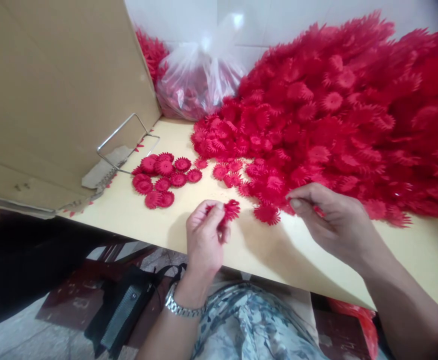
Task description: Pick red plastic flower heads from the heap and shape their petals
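Marks point(24, 187) low on the box point(65, 90) at your left are too blurred to be read. Your left hand point(207, 231) is closed by its thumb and fingers on one red flower point(232, 210); the petals of this flower come out from the grip, toward your right side. So the flower is inside your left hand, a little above the counter point(301, 260) and near its front edge. A metal watch point(184, 305) sits on your left wrist.

Your right hand point(333, 227) has the tips of thumb and forefinger brought together; whether something small is between them, I cannot tell. It is apart from the held flower, which lies to the left of it. Between your two hands, but farther back, a loose flower point(267, 214) lies at the front of the pile point(335, 125). This pile of red flowers is large, spreads just behind your right hand and rises toward the wall point(290, 20).

Beyond your left hand, to its left, a smaller group point(163, 175) of red flowers lies on the counter, some of them overlapping. Behind this group, a clear plastic bag point(200, 82) with red contents stands beside the pile. A wire frame point(116, 132) is at the foot of the box.
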`<state>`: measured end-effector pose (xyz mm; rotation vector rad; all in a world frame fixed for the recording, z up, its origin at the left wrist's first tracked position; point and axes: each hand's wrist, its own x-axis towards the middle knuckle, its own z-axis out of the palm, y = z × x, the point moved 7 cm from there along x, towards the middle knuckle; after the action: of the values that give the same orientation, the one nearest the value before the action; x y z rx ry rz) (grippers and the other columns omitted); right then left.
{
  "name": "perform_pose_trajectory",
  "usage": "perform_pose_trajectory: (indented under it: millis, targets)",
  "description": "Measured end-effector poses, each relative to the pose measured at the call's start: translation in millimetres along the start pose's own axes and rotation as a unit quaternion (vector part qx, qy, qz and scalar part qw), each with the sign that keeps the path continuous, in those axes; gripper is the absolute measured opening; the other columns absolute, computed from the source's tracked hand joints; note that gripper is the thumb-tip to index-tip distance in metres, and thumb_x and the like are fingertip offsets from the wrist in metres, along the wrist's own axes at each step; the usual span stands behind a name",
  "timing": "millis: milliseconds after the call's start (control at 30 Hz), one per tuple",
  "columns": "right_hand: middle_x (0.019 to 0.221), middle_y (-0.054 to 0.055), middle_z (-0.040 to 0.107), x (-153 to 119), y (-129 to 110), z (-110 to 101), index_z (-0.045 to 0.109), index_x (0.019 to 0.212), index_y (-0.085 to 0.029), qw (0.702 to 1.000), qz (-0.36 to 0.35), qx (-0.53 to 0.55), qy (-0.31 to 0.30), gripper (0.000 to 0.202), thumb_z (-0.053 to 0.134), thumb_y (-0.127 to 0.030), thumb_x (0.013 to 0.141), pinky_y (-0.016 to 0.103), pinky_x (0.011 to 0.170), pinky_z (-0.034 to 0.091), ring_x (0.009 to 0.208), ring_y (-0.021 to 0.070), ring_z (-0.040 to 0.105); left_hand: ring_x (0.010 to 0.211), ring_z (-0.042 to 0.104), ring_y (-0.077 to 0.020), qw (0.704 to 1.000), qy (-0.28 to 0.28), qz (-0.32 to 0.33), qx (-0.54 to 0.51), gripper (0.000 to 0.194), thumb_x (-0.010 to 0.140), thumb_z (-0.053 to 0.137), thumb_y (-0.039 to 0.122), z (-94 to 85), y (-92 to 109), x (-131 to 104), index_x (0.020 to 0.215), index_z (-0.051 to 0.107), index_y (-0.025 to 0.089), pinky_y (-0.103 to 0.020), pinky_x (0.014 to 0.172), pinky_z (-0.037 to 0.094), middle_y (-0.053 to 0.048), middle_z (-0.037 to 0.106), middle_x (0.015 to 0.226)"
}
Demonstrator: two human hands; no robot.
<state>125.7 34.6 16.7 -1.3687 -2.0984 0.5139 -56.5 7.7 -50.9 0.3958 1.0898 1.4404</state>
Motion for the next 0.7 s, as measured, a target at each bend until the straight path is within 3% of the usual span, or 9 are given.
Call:
perform_pose_trajectory:
  millis: [100, 167, 233, 300, 400, 500, 600, 700]
  targets:
    - [0.093, 0.011, 0.061, 5, 0, -5, 0.067, 0.084, -0.021, 0.984, -0.033, -0.172, 0.043, 0.025, 0.050, -0.039, 0.087, 0.038, 0.073, 0.041, 0.086, 0.0260, 0.056, 0.037, 0.040, -0.0035, 0.999, -0.047, -0.021, 0.016, 0.019, 0.070, 0.068, 0.028, 6.9, -6, -2, 0.068, 0.054, 0.016, -0.014, 0.034, 0.027, 0.007, 0.047, 0.048]
    - [0.108, 0.014, 0.059, 7, -7, -4, 0.068, 0.093, -0.021, 0.981, -0.044, -0.178, 0.060, 0.028, 0.054, -0.044, 0.084, 0.044, 0.082, 0.040, 0.100, 0.0312, 0.053, 0.038, 0.041, -0.0035, 0.998, -0.054, -0.029, 0.017, 0.019, 0.072, 0.067, 0.030, 9.6, -11, -4, 0.068, 0.055, 0.016, -0.013, 0.034, 0.028, 0.006, 0.048, 0.049]
    - [0.111, 0.013, 0.060, 8, -16, 6, 0.064, 0.105, -0.021, 0.995, -0.052, -0.085, 0.030, 0.034, 0.058, -0.045, 0.082, 0.043, 0.084, 0.042, 0.102, 0.0290, 0.054, 0.038, 0.040, -0.0034, 0.997, -0.062, -0.032, 0.020, 0.020, 0.073, 0.067, 0.032, 12.8, -15, -6, 0.069, 0.055, 0.016, -0.014, 0.034, 0.028, 0.006, 0.049, 0.051]
    - [0.100, 0.010, 0.064, 8, -23, 24, 0.062, 0.106, -0.021, 0.997, -0.035, 0.053, -0.052, 0.033, 0.059, -0.043, 0.082, 0.036, 0.078, 0.046, 0.093, 0.0230, 0.058, 0.037, 0.039, -0.0033, 0.996, -0.075, -0.034, 0.027, 0.021, 0.074, 0.066, 0.034, 16.1, -18, -8, 0.069, 0.055, 0.016, -0.014, 0.034, 0.029, 0.006, 0.050, 0.051]
    - [0.080, 0.004, 0.067, 5, -25, 45, 0.064, 0.090, -0.019, 0.957, 0.047, 0.256, -0.125, 0.022, 0.060, -0.039, 0.082, 0.029, 0.067, 0.049, 0.075, 0.0166, 0.062, 0.037, 0.039, -0.0037, 0.995, -0.088, -0.032, 0.040, 0.025, 0.078, 0.062, 0.038, 17.4, -20, -11, 0.067, 0.054, 0.016, -0.014, 0.034, 0.029, 0.005, 0.051, 0.051]
    - [0.069, 0.001, 0.066, 3, -22, 52, 0.062, 0.079, -0.018, 0.903, 0.106, 0.397, -0.124, 0.019, 0.064, -0.037, 0.080, 0.028, 0.064, 0.049, 0.066, 0.0148, 0.063, 0.039, 0.039, -0.0039, 0.992, -0.101, -0.015, 0.077, 0.029, 0.078, 0.062, 0.040, 16.5, -21, -12, 0.066, 0.054, 0.016, -0.015, 0.035, 0.029, 0.004, 0.050, 0.051]
    - [0.067, 0.000, 0.065, 1, -17, 52, 0.061, 0.076, -0.018, 0.888, 0.127, 0.427, -0.116, 0.020, 0.064, -0.038, 0.080, 0.027, 0.064, 0.048, 0.065, 0.0141, 0.061, 0.041, 0.039, -0.0038, 0.989, -0.107, -0.005, 0.099, 0.029, 0.080, 0.060, 0.041, 14.8, -20, -12, 0.067, 0.055, 0.015, -0.015, 0.037, 0.030, 0.004, 0.049, 0.053]
    - [0.066, 0.000, 0.060, 0, -12, 47, 0.059, 0.073, -0.017, 0.912, 0.132, 0.379, -0.088, 0.025, 0.061, -0.041, 0.081, 0.025, 0.058, 0.044, 0.061, 0.0123, 0.056, 0.042, 0.041, -0.0045, 0.991, -0.096, 0.004, 0.093, 0.027, 0.080, 0.060, 0.041, 10.9, -18, -9, 0.071, 0.057, 0.016, -0.016, 0.038, 0.031, 0.003, 0.050, 0.055]
